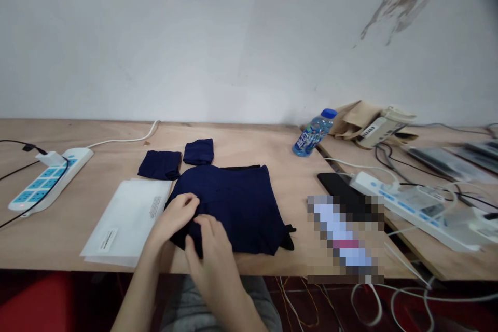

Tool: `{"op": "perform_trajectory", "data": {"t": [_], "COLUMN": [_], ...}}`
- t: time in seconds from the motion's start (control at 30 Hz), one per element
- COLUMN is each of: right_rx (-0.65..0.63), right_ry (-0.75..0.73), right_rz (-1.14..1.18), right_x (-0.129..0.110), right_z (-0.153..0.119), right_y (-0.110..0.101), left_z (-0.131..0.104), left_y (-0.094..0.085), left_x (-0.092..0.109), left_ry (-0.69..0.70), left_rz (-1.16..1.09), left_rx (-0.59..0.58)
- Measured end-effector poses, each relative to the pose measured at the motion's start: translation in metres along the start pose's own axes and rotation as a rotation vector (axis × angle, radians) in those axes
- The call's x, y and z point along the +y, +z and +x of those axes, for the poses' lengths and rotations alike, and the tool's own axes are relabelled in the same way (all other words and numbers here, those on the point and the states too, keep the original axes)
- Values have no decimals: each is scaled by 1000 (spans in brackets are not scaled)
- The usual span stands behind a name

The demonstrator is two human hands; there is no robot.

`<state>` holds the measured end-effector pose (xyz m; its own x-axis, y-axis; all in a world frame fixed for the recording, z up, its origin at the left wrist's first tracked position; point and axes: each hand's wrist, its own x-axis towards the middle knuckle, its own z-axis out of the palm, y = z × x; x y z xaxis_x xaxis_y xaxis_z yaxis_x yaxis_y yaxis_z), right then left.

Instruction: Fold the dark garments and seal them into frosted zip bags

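A dark navy garment (pixel 245 207) lies spread flat on the table, with a black layer showing along its edges and a small strap end at its lower right. At its left end, my left hand (pixel 177 216) has bent fingers pressed together on the cloth. Just beside it, my right hand (pixel 213 251) curls its thumb and fingers around the near-left part of the fabric. The fingertips of both hands are partly hidden. Behind the garment sit two small folded navy pieces, one on the left (pixel 160 164) and one on the right (pixel 198 151).
White translucent plastic bags (pixel 126 215) with printed labels lie left of the garment. Power strips stand at left (pixel 50 181) and right (pixel 416 212), trailing cables. A blue-capped bottle (pixel 314 133), a paper cup (pixel 385 125), a black phone (pixel 342 192) and a pixelated item (pixel 344 238) occupy the right.
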<state>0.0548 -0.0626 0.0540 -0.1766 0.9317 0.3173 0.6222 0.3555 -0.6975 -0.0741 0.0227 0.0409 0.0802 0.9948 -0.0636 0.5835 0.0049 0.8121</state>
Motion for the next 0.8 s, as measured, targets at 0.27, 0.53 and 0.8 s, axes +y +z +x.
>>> {"op": "perform_trajectory", "data": {"t": [0.27, 0.53, 0.8], "right_rx": [83, 163, 253], "right_ry": [-32, -28, 206], "right_rz": [166, -67, -50], "right_x": [21, 61, 73], "right_z": [-10, -28, -16], "right_y": [12, 5, -6], "left_z": [-45, -39, -36], "left_y": [15, 47, 62], "left_x": [-25, -14, -27], "left_ry": [241, 528, 489], "left_rz": [230, 691, 698], "left_rx": [494, 199, 188]}}
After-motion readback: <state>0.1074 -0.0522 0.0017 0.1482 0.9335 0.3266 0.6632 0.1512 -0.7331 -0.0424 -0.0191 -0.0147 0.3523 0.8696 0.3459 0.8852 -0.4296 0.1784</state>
